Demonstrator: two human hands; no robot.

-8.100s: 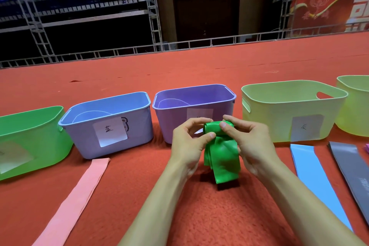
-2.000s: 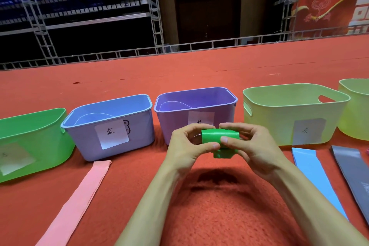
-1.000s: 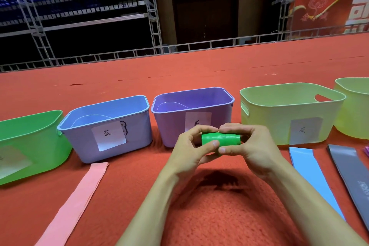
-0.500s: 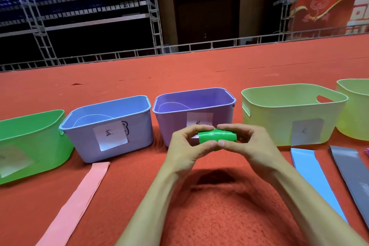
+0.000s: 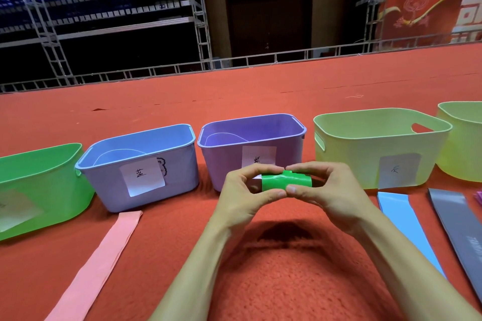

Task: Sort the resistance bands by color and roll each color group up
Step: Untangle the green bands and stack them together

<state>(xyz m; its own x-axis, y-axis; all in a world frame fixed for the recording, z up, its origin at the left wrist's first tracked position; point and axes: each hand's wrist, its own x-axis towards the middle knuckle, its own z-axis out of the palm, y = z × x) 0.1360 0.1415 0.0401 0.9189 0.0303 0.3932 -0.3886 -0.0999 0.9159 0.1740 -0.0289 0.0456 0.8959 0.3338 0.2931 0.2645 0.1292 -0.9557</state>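
- The green band (image 5: 285, 182) is rolled into a short, tight roll. It is held in the air just in front of the purple bin (image 5: 224, 164), low against its front wall and across the bottom edge of its white label (image 5: 258, 155).
- The left hand (image 5: 243, 195) grasps the roll's left end, with curled fingers over the top and the thumb pressed on the near side.
- The right hand (image 5: 326, 190) grasps the right end the same way. The two thumb tips meet on the near side of the roll, in front of the purple bin.
- Both forearms reach towards the purple bin from the near edge of the view.
- A blue bin (image 5: 109, 180) with a handwritten white label stands just left of the purple bin.
- A green bin (image 5: 47, 185) stands further left of the purple bin, beyond the blue one.
- A pale yellow-green bin (image 5: 347, 164) with a label stands just right of the purple bin. Another pale bin (image 5: 464, 154) stands beyond it, cut off by the frame.
- A pink band (image 5: 104, 255) lies flat to the near left of the purple bin, its far end just short of the blue bin.
- A light blue band (image 5: 404, 221) and a grey band (image 5: 459, 221) lie flat side by side to the near right of the purple bin.
- The bins and the flat bands all rest on red carpet (image 5: 260, 91), which stretches far behind the purple bin.
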